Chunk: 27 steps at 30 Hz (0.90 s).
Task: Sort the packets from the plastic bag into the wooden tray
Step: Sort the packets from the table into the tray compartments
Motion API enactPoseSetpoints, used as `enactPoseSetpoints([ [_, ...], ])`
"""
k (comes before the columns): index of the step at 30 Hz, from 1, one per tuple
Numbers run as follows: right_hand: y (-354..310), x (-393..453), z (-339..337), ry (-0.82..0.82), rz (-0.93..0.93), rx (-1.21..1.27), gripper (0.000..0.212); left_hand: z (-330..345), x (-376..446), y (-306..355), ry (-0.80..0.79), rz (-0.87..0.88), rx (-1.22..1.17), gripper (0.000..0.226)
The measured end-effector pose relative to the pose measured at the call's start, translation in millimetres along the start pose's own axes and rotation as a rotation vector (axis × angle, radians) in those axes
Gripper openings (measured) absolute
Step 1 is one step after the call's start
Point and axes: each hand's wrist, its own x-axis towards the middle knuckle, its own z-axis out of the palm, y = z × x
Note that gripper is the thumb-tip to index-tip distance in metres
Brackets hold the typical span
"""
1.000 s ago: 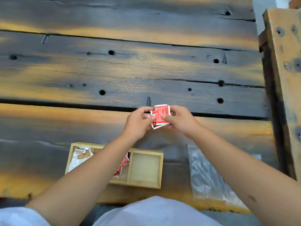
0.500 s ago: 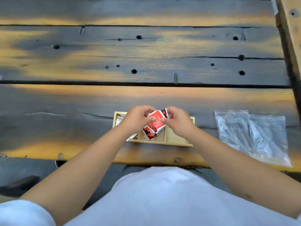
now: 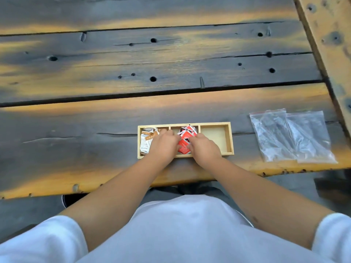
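A wooden tray with three compartments lies near the table's front edge. White and brown packets fill its left compartment. Red packets are piled in the middle one. The right compartment holds nothing. My left hand and my right hand are both down over the middle compartment, fingers pinched on the red packets from either side. Two clear plastic bags lie flat to the right of the tray, overlapping each other.
The dark plank table has gaps and holes. A raised wooden beam runs along the right side. The table's front edge is close to my body.
My hands carried the red packets from above the table down into the tray's middle compartment. The camera view shifted, so the tray and bags now sit farther from me.
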Motion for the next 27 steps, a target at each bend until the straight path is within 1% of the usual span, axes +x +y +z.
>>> enactPoseSetpoints([
  [2,-5,-3,2,0.000,0.018,-0.029,0.019,0,-2,-2,-0.022,0.026,-0.013,0.021],
  [6,-9,-10,3,0.043,0.080,0.053,0.023,3,-9,-8,0.000,0.090,-0.040,0.027],
  [9,-5,-23,0,0.124,0.079,0.074,0.034,-3,-17,-12,0.049,0.108,-0.100,0.048],
  [11,3,-36,-3,0.180,0.083,0.098,0.042,-9,-25,-13,0.086,0.115,-0.059,0.063],
  [14,20,-63,-8,0.257,0.104,0.082,0.057,-22,-36,-6,0.089,0.119,0.009,0.076],
  [17,38,-94,-12,0.263,0.162,0.026,0.073,-31,-40,13,0.080,0.181,0.042,0.080],
  [21,65,-134,-17,0.232,0.329,-0.016,0.096,-37,-37,55,0.079,0.308,0.078,0.088],
  [23,78,-152,-20,0.249,0.412,-0.008,0.100,-38,-35,82,0.059,0.389,0.076,0.090],
  [27,101,-185,-25,0.297,0.539,0.081,0.098,-36,-24,129,0.027,0.551,0.113,0.091],
])
